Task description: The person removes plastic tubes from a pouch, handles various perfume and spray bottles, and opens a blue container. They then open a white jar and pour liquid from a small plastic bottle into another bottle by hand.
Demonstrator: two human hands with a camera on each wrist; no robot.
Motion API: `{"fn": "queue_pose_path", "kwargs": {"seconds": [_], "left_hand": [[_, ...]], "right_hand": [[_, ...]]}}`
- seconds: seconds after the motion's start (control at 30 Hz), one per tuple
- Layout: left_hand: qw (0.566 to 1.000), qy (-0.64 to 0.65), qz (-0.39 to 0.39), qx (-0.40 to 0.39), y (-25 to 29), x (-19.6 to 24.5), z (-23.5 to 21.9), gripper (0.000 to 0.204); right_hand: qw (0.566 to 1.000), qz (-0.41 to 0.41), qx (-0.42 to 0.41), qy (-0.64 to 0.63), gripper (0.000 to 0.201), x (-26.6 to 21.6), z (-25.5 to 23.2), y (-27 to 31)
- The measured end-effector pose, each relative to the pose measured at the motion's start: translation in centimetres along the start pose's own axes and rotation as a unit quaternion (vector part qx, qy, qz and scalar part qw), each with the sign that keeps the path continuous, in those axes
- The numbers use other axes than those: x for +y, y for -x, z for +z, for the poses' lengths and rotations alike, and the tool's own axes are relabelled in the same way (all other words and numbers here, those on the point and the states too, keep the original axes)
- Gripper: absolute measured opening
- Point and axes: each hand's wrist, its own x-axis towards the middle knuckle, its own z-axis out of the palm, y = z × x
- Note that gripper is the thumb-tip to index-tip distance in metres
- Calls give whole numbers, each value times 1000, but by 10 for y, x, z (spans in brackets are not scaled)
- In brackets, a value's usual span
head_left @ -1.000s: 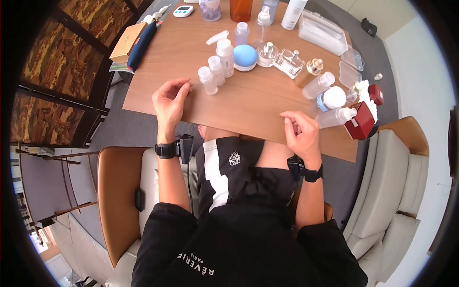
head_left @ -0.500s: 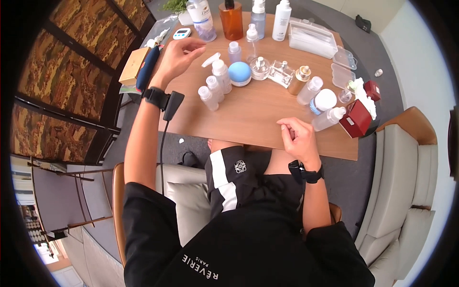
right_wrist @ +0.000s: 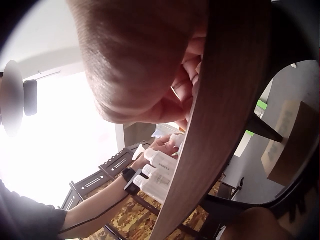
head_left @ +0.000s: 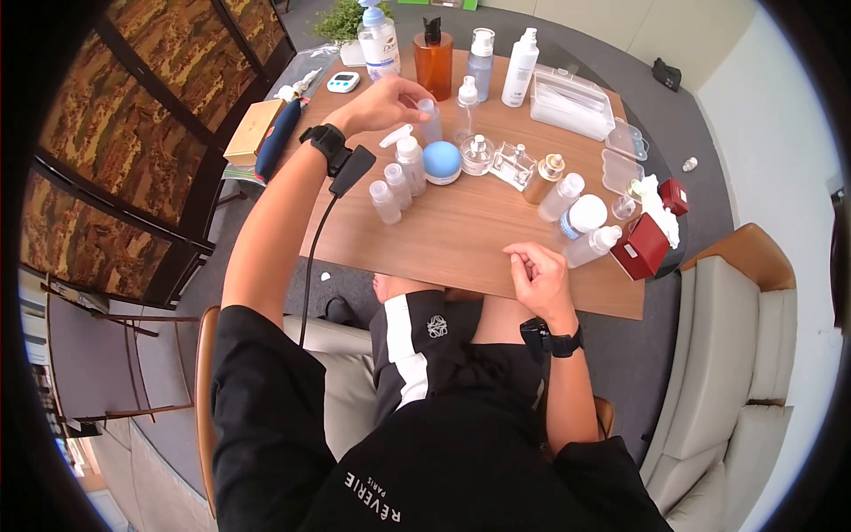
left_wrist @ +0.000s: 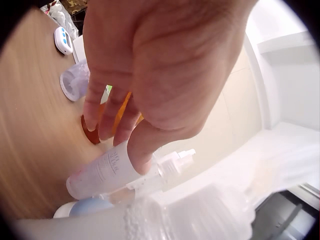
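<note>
In the head view my left hand (head_left: 386,105) reaches across the table and grips a small translucent bottle (head_left: 432,127) near its top. The left wrist view shows the thumb on the near side of this bottle (left_wrist: 102,175), which has faint lettering, and the fingers behind it. Close by stand a blue-lidded jar (head_left: 441,161), a clear spray bottle (head_left: 466,111) and a white pump bottle (head_left: 409,161). My right hand (head_left: 541,279) rests at the table's front edge, fingers loosely curled and holding nothing.
Two small bottles (head_left: 386,204) stand at the left front. Perfume bottles (head_left: 512,166), a gold-capped bottle (head_left: 544,179) and a white jar (head_left: 585,215) curve to the right. Behind are an amber bottle (head_left: 433,71), tall pump bottles and a clear plastic box (head_left: 572,111). A red box (head_left: 640,246) sits far right.
My left hand has moved from the table's left front edge up and across to the small translucent bottle, and now grips it. The right hand has stayed at the front edge.
</note>
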Motion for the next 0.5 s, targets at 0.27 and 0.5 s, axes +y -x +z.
{"fn": "queue_pose_path", "kwargs": {"seconds": [0.27, 0.5], "left_hand": [[993, -51, -55, 96, 107, -36, -20, 34], [947, 160, -42, 277, 189, -29, 59, 34]], "right_hand": [[1000, 4, 6, 12, 9, -2, 1, 1], [999, -31, -4, 34, 10, -2, 0, -2]]}}
